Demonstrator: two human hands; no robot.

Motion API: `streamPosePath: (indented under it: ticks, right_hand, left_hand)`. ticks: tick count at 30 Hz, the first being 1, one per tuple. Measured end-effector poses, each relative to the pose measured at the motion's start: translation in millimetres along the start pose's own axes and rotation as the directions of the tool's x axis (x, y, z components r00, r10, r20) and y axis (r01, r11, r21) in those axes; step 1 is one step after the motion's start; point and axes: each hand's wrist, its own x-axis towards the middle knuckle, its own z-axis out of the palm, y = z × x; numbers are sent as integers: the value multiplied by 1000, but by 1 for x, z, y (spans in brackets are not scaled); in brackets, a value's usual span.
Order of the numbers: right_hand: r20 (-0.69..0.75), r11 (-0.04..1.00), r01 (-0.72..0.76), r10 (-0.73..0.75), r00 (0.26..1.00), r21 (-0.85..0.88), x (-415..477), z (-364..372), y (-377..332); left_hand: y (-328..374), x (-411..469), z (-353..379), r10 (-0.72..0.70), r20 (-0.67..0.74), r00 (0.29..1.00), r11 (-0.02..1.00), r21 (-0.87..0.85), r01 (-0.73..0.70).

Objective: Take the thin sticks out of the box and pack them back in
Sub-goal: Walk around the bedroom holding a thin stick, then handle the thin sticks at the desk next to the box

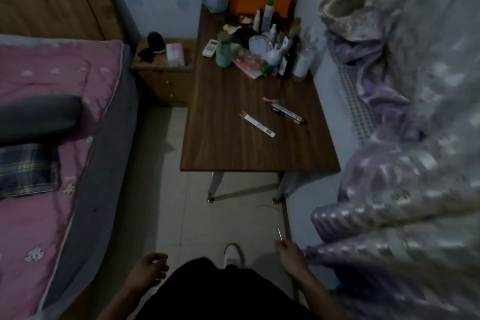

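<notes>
Okay, head view only, dim room. Right hand [288, 254] sits at the lower right of the frame, thumb and fingertips pinching one thin stick [279, 233] that points up and away from it; the stick looks red near the fingers. Left hand [148, 269] is at lower centre-left, fingers loosely curled, holding nothing. Both hands hang over the tiled floor [168, 189], well apart from the table. A white shoe [233, 254] shows between them, above dark trousers [220, 291].

Brown wooden table [233, 156] fills the centre. On its bare middle lies a long narrow box [257, 124], white with a red end, flat and slanted. Just up and right of it lies a second narrow pack [285, 112] with a dark pen-like thing touching it; too blurred to tell more. A small pink item [270, 99] is near that. Bottles and clutter [270, 44] crowd the table's far end.

Bed with a pink cover [52, 112] runs down the left, a wooden nightstand [163, 73] beyond it. Patterned curtain [415, 125] hangs on the right.
</notes>
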Motion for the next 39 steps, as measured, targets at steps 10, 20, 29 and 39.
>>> streamPosePath:
  ticks: [10,20,29,39]
  right_hand:
    - [69,965,25,-45,997,260,103,-26,-176]
    - [255,781,-158,-2,967,604,135,-28,-292]
    - [392,661,-224,-115,913,716,144,-24,-350]
    - [270,799,-105,-74,960,592,167,-48,-352]
  left_hand:
    - [111,40,-1,58,-103,993,992,-104,-69]
    - [294,105,2,302,189,935,923,186,-336]
    - [390,120,49,401,507,762,616,466,-635]
    - [371,124,68,356,447,821,558,603,-570]
